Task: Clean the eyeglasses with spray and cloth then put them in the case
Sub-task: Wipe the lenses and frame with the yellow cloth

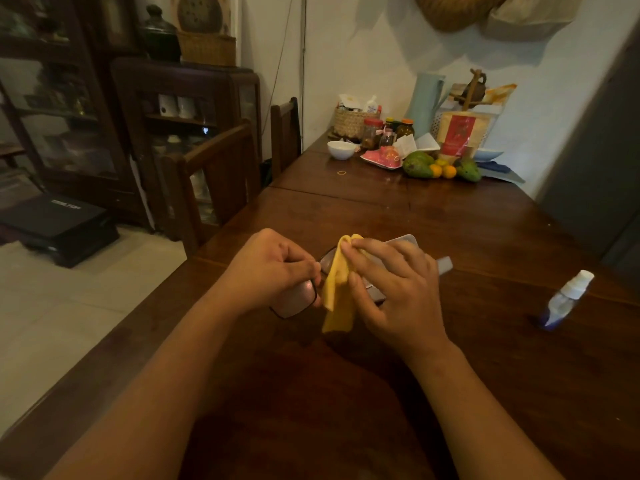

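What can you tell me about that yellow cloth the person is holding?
The yellow cloth is a small, soft-looking piece of plain fabric, folded and creased. The right hand pinches its bunched upper end between thumb and fingers, against the eyeglasses, which the left hand holds. The rest hangs loosely between the two hands, its lower edge over the dark wooden table. It covers part of the glasses.

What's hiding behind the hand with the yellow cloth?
A grey case lies on the table behind the right hand. Only its far edge and right end show; the hand covers its middle, so I cannot tell whether it is open.
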A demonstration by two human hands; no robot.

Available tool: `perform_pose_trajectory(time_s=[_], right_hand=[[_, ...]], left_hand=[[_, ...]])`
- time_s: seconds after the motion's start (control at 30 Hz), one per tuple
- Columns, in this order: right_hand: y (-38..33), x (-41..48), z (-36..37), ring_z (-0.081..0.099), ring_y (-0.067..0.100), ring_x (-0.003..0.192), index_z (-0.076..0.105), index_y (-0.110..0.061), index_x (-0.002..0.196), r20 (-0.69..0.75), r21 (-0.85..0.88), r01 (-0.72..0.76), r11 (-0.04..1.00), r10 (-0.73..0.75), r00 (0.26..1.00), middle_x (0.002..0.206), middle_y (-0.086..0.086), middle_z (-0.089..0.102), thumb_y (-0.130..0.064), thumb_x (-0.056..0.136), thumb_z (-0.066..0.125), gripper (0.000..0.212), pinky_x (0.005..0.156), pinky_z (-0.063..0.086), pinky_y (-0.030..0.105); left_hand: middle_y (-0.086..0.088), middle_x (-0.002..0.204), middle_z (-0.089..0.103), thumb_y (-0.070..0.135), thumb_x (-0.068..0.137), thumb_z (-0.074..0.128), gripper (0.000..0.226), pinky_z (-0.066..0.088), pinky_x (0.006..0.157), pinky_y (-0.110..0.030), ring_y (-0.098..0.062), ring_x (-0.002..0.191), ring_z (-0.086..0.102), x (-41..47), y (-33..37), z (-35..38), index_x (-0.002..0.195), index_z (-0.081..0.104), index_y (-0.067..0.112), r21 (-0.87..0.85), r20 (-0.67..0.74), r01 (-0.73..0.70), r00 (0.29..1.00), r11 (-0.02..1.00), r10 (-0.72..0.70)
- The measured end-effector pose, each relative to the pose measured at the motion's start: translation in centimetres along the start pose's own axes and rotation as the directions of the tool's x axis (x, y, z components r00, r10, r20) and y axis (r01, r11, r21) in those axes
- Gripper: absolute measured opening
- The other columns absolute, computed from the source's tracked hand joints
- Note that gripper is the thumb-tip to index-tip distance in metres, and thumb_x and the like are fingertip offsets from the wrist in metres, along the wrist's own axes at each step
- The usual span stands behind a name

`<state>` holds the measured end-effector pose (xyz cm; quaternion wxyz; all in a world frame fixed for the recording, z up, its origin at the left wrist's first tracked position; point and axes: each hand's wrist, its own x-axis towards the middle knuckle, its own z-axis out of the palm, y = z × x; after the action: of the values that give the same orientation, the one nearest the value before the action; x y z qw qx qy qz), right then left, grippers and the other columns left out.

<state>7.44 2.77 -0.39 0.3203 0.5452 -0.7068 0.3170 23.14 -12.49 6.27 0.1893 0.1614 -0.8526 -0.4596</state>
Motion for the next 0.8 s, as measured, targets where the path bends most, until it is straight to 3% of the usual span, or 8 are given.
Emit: perform_pose_trajectory(time_s=[0.1,0.2,0.33,0.43,0.53,0.67,0.73,0.8], right_hand=[[-0.7,0.0,0.1,0.047,0.022,0.126,0.066,-0.023,0.132,-0.048,-0.023,0.043,0.999,-0.044,0.998,0.138,-0.006,0.06,-0.043,0.097,0.056,0.042,0.097,0.039,0.046],[-1.2,-0.1,0.0,0.053,0.021,0.126,0.069,-0.019,0.127,-0.034,0.093,0.147,0.985,-0.144,0.989,0.134,-0.005,0.064,-0.035,0.097,0.061,0.035,0.093,0.045,0.049],[-1.0,0.0,-0.4,0.05,0.019,0.127,0.065,-0.025,0.133,-0.029,0.101,0.056,0.993,-0.053,0.998,0.135,-0.011,0.063,-0.035,0.095,0.059,0.039,0.093,0.043,0.049],[-1.9,-0.1,-0.2,0.045,0.018,0.13,0.057,-0.028,0.141,0.016,0.049,-0.005,0.999,0.005,1.0,0.143,-0.013,0.056,-0.043,0.094,0.054,0.049,0.097,0.038,0.045],[-2.6,-0.3,0.2,0.045,0.017,0.131,0.054,-0.028,0.143,0.059,0.098,0.07,0.993,-0.076,0.995,0.148,-0.014,0.052,-0.043,0.095,0.054,0.051,0.097,0.038,0.043],[-1.2,-0.3,-0.3,0.051,0.018,0.127,0.063,-0.03,0.134,-0.032,0.057,0.025,0.998,-0.023,0.999,0.136,-0.015,0.062,-0.037,0.094,0.054,0.042,0.092,0.041,0.05],[-1.1,-0.2,-0.4,0.048,0.018,0.129,0.063,-0.029,0.134,-0.04,0.042,-0.049,0.998,0.05,0.998,0.136,-0.014,0.061,-0.039,0.093,0.053,0.044,0.094,0.041,0.053],[-1.7,-0.3,0.0,0.046,0.018,0.131,0.061,-0.027,0.137,-0.021,0.065,-0.022,0.998,0.023,1.0,0.14,-0.012,0.059,-0.04,0.092,0.054,0.048,0.096,0.04,0.05]], left_hand=[[-0.006,0.064,0.076,0.012,0.091,0.066,0.028,0.047,0.052,-0.022,-0.016,0.059,0.065,0.0,0.1,-0.1,0.066,0.077,0.013,0.021,-0.024,-0.005,1.0,1.0,0.005],[-0.025,0.065,0.069,0.013,0.09,0.069,0.027,0.039,0.051,-0.026,-0.02,0.054,0.052,-0.1,0.0,-0.2,0.064,0.076,0.018,0.029,-0.058,-0.025,0.998,0.999,0.027],[-0.032,0.065,0.065,0.013,0.089,0.069,0.028,0.036,0.05,-0.027,-0.027,0.052,0.046,0.0,0.2,-0.2,0.064,0.077,0.02,0.038,-0.055,-0.03,0.998,0.999,0.033],[-0.026,0.069,0.071,0.013,0.09,0.069,0.023,0.042,0.057,-0.035,-0.042,0.062,0.058,0.1,0.1,0.0,0.071,0.08,0.017,0.052,-0.043,-0.037,0.998,0.998,0.039],[-0.012,0.069,0.074,0.013,0.09,0.068,0.025,0.047,0.057,-0.034,-0.023,0.061,0.064,0.0,-0.1,-0.1,0.071,0.077,0.025,0.049,-0.07,-0.032,0.997,0.998,0.036],[-0.018,0.068,0.074,0.011,0.089,0.069,0.025,0.05,0.059,-0.039,-0.041,0.071,0.065,-0.1,-0.1,-0.1,0.068,0.077,0.021,0.044,-0.1,-0.078,0.992,0.996,0.082],[-0.019,0.069,0.074,0.012,0.09,0.069,0.024,0.055,0.068,-0.049,-0.045,0.073,0.067,-0.1,0.0,0.0,0.068,0.077,0.018,0.035,-0.09,-0.084,0.992,0.996,0.087],[-0.018,0.07,0.075,0.012,0.09,0.069,0.021,0.055,0.072,-0.059,-0.044,0.074,0.069,-0.1,0.1,-0.1,0.071,0.078,0.014,0.035,-0.074,-0.087,0.993,0.996,0.089]])
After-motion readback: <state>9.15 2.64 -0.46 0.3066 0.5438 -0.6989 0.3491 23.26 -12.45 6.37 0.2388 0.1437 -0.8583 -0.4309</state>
